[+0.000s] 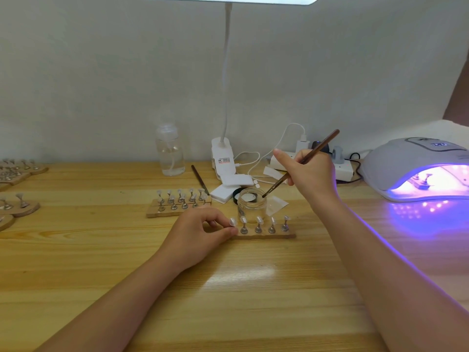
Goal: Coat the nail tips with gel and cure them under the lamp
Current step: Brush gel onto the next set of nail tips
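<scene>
The right hand (pixel 308 174) pinches a thin brush (pixel 302 162) mid-handle, its tip dipped into the open gel jar (pixel 251 204) just below those fingers. The left hand (pixel 203 232) has its fingers curled, pinching the end of the wooden strip (pixel 266 235), beside its five nail tips (pixel 258 221) on metal stands. The tips look light, thin and easily knocked askew; judging by that, the strip's ends are the safer hold. The lit lamp (pixel 418 171) sits well right of both hands on the surface (pixel 228 288).
</scene>
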Action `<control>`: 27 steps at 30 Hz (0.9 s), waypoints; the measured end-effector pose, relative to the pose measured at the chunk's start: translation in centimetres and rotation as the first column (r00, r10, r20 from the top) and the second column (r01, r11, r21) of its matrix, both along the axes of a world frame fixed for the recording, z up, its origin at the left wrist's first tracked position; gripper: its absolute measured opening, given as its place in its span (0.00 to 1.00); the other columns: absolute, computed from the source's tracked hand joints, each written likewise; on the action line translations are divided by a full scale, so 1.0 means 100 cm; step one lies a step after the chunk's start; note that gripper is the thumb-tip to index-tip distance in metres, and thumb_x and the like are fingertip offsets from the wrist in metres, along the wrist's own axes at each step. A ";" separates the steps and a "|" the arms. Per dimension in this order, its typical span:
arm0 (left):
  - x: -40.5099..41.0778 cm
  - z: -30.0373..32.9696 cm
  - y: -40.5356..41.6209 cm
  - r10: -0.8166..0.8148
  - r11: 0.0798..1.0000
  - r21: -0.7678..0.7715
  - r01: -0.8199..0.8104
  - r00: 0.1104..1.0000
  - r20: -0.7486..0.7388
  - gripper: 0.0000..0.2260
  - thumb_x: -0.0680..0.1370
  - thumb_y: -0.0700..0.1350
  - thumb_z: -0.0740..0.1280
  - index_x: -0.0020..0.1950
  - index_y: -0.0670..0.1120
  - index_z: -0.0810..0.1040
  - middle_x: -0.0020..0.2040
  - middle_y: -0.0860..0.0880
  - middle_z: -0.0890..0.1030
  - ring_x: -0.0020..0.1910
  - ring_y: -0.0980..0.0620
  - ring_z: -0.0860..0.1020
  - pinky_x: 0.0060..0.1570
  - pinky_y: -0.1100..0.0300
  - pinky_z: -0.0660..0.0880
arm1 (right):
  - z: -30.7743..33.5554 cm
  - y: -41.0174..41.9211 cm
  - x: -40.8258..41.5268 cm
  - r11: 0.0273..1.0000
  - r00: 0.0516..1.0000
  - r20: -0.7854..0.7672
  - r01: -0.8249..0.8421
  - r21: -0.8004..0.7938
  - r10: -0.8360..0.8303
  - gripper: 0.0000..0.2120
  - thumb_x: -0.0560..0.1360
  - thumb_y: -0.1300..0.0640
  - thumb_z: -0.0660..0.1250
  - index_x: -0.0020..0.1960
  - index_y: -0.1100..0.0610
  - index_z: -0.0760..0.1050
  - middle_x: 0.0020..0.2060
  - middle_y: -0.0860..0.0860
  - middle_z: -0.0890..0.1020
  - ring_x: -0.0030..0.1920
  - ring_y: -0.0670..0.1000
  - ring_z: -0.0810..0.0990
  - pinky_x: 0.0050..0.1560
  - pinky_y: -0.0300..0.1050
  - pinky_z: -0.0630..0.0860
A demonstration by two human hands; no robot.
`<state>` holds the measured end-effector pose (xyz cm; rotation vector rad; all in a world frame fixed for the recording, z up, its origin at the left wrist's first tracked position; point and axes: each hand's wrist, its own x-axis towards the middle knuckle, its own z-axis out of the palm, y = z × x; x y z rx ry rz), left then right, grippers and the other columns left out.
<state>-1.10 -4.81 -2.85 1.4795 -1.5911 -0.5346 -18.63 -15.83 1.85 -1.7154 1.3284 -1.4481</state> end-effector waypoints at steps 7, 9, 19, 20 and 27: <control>0.000 -0.001 0.000 -0.006 1.000 -0.027 0.006 1.000 0.015 0.08 0.67 0.44 0.75 0.32 0.54 0.79 0.38 0.52 0.80 0.39 0.56 0.75 0.46 0.59 0.74 | 0.004 0.000 -0.006 0.998 0.996 0.073 0.052 -0.018 -0.050 0.21 0.71 0.45 0.69 0.27 0.55 0.67 0.19 0.46 0.72 0.20 0.40 0.71 0.30 0.38 0.69; -0.001 -0.001 0.001 -0.001 0.999 -0.047 0.002 1.000 0.019 0.09 0.67 0.43 0.75 0.32 0.55 0.79 0.37 0.51 0.80 0.40 0.55 0.75 0.47 0.57 0.74 | 0.006 0.001 -0.006 0.998 0.987 0.157 0.050 -0.026 -0.045 0.21 0.71 0.45 0.69 0.27 0.55 0.66 0.18 0.44 0.70 0.20 0.40 0.70 0.27 0.32 0.70; -0.003 -0.001 0.004 -0.008 0.992 -0.123 0.020 0.995 0.098 0.05 0.67 0.42 0.74 0.36 0.51 0.81 0.38 0.54 0.80 0.40 0.56 0.75 0.53 0.46 0.71 | 0.022 0.034 0.017 0.977 0.933 0.316 -0.118 -0.177 0.170 0.13 0.76 0.47 0.64 0.36 0.52 0.77 0.20 0.47 0.77 0.21 0.40 0.74 0.28 0.33 0.69; -0.003 0.000 0.004 -0.007 0.992 -0.127 0.020 0.995 0.098 0.05 0.68 0.42 0.74 0.36 0.51 0.81 0.38 0.53 0.80 0.40 0.54 0.75 0.53 0.45 0.71 | 0.021 0.041 0.021 0.966 0.932 0.292 -0.155 -0.209 0.213 0.11 0.75 0.47 0.64 0.39 0.52 0.78 0.23 0.48 0.79 0.21 0.40 0.74 0.26 0.31 0.70; -0.003 0.000 0.005 -0.016 0.991 -0.133 0.023 0.998 0.054 0.08 0.70 0.41 0.72 0.35 0.53 0.80 0.36 0.55 0.82 0.33 0.59 0.73 0.42 0.60 0.73 | -0.003 0.076 0.025 0.880 0.940 -0.030 -0.328 -0.343 0.339 0.12 0.72 0.45 0.62 0.41 0.50 0.81 0.32 0.44 0.82 0.33 0.41 0.80 0.35 0.35 0.76</control>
